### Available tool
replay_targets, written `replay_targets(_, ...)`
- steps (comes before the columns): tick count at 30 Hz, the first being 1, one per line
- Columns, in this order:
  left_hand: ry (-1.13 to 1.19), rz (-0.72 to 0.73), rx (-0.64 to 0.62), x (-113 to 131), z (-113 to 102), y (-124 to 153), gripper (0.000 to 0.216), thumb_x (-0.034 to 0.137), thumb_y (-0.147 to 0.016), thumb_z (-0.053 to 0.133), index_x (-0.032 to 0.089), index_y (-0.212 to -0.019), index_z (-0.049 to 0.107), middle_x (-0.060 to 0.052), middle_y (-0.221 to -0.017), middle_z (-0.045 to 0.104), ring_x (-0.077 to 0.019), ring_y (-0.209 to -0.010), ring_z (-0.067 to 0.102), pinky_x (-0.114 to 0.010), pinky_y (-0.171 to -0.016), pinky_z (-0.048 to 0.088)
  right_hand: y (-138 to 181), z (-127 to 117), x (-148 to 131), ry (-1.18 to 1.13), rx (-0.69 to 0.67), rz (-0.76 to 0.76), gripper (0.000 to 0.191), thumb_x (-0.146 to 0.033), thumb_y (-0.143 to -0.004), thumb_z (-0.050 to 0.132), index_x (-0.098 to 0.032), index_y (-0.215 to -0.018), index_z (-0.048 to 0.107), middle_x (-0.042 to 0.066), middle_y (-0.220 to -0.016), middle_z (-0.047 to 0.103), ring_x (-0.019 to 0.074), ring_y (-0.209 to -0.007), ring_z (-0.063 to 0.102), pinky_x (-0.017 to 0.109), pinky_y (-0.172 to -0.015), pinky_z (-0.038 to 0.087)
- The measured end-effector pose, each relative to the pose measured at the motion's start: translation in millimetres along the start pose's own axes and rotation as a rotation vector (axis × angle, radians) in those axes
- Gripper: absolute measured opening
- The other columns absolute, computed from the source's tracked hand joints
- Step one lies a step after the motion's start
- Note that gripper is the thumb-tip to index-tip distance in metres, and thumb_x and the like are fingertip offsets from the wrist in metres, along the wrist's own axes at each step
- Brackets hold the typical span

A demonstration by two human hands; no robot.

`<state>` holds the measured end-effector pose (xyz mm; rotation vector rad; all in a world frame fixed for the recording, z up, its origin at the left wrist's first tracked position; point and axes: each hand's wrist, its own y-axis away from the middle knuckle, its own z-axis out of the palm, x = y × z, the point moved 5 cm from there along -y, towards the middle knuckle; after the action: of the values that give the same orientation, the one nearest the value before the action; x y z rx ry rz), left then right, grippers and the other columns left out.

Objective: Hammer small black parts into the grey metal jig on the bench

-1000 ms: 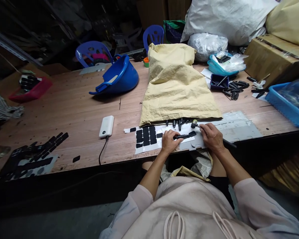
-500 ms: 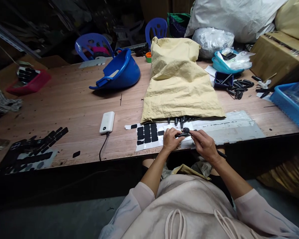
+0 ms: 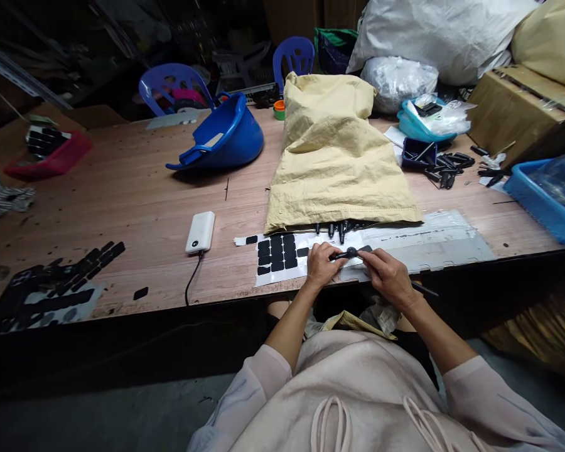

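Observation:
My left hand (image 3: 321, 266) is closed around a slim black plastic part (image 3: 344, 254) at the table's near edge. My right hand (image 3: 388, 276) pinches the other end of that part, and a thin dark tool handle (image 3: 424, 290) sticks out behind its wrist. Both hands rest over a white backing sheet (image 3: 306, 271) carrying several black rectangular pads (image 3: 277, 254). Just beyond the hands, more black parts (image 3: 335, 230) poke out from under a tan woven sack (image 3: 335, 157).
A white power bank (image 3: 200, 231) with a cable lies left of the sheet. A tipped blue basin (image 3: 223, 139), a red tray (image 3: 51, 157), black pad strips (image 3: 51, 289), a grey plastic sheet (image 3: 442, 242), blue bins (image 3: 541, 194), loose black parts (image 3: 447, 166) and a cardboard box (image 3: 508, 110) crowd the table.
My right hand has moved in from the small metal-headed tool at the sack's edge to the black part that my left hand holds. The view shifted slightly.

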<state>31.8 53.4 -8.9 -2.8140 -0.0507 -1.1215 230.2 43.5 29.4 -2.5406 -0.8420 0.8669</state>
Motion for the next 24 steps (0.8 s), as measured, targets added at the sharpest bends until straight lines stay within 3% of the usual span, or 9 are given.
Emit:
replay_targets(6,-0.002,0.006,0.015,2,-1,1,0.013,0.026,-0.081,0.086,0.027,-0.092,0.080,-0.002,-0.093,0.074,-0.0239,-0.098,0.062,-0.040,-0.091,0.048,-7,-12,15,0.014,0.090,0.060,0.033,-0.026,-0.105,0.049,-0.028,-0.127,0.073,0.005,-0.098,0.072,0.0188,-0.089,0.069,0.029,-0.078,0.053)
replay_targets(11,0.001,0.021,0.022,2,0,1,0.018,0.020,-0.078,0.084,0.027,-0.094,0.080,-0.002,-0.092,0.074,-0.0241,-0.097,0.062,-0.040,-0.093,0.049,-15,-21,52,0.159,0.100,0.091,0.031,-0.026,-0.102,0.053,-0.028,-0.124,0.075,0.005,-0.097,0.071,0.0196,-0.087,0.066,0.030,-0.072,0.049)
replay_targets(15,-0.013,0.027,0.018,1,-1,1,0.018,0.019,-0.078,0.083,0.027,-0.093,0.078,-0.001,-0.089,0.072,-0.0240,-0.096,0.062,-0.040,-0.092,0.049,-12,-19,75,0.251,0.065,0.031,0.028,-0.024,-0.099,0.056,-0.028,-0.118,0.076,0.006,-0.093,0.069,0.0229,-0.090,0.060,0.034,-0.079,0.048)
replay_targets(24,-0.031,0.022,0.000,-3,0,3,0.015,0.022,-0.081,0.083,0.027,-0.095,0.079,-0.002,-0.092,0.073,-0.0251,-0.099,0.061,-0.041,-0.092,0.048,-6,-5,74,0.351,0.068,0.023,0.026,-0.025,-0.100,0.054,-0.025,-0.114,0.075,0.008,-0.092,0.065,0.0246,-0.089,0.054,0.037,-0.081,0.042)
